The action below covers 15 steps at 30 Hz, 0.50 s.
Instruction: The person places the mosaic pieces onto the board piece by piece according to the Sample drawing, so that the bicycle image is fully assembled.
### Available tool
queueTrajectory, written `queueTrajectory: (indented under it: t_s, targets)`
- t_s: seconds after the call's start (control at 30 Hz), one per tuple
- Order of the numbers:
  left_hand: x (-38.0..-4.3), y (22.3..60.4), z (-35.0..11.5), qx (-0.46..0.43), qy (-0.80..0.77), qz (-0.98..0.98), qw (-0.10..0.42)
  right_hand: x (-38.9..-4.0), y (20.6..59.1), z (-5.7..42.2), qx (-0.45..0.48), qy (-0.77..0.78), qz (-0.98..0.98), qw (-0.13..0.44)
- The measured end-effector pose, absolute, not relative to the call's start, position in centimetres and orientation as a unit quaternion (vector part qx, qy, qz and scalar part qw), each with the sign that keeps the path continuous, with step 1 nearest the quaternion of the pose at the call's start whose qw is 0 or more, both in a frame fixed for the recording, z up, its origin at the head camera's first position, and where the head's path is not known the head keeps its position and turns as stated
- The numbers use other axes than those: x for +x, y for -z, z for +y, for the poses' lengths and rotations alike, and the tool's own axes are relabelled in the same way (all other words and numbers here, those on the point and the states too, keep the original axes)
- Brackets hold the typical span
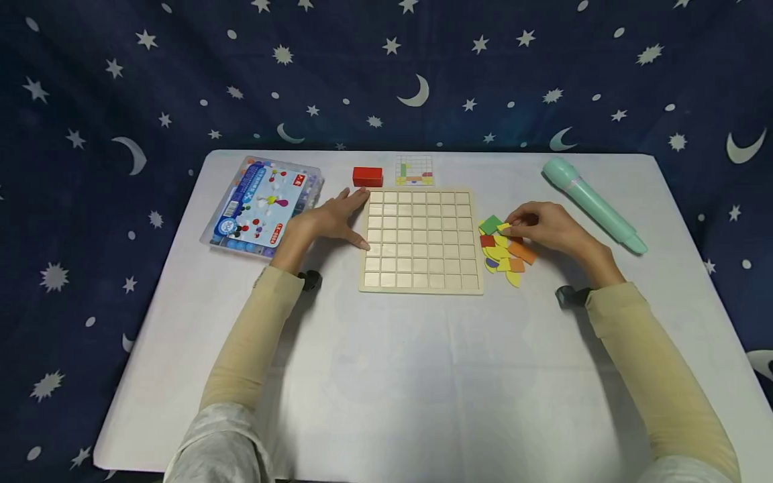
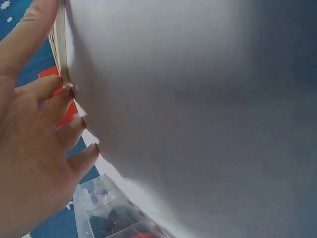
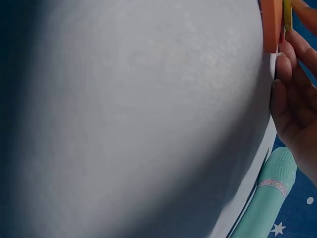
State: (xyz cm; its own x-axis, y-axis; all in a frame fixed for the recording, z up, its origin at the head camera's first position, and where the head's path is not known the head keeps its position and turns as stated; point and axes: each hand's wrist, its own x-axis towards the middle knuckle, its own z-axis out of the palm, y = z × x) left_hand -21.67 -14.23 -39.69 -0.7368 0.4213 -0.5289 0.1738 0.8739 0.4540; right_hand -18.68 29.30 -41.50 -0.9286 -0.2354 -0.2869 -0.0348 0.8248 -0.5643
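Observation:
A wooden board with a raised grid of squares lies flat on the white table. Against its left edge my left hand rests, thumb and fingers spread along the side. To the right of the board is a small pile of flat coloured pieces: a green square, a red one, an orange one and several yellow ones. Over this pile my right hand pinches a yellow piece between thumb and fingers; its full shape is partly hidden.
Behind the board are a red block and a small printed grid card. A clear plastic case of coloured parts stands left, near my left wrist. A mint-green microphone-shaped object lies at the right. A starry cloth hangs behind.

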Motion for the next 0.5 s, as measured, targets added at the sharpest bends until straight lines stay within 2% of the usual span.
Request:
queueTrajectory:
  t_s: [0.5]
  targets:
    - [-21.68,39.95,-14.41,0.148,-0.192,0.913,0.327,-18.99,41.6,28.37,-0.06,0.304,0.939,0.147]
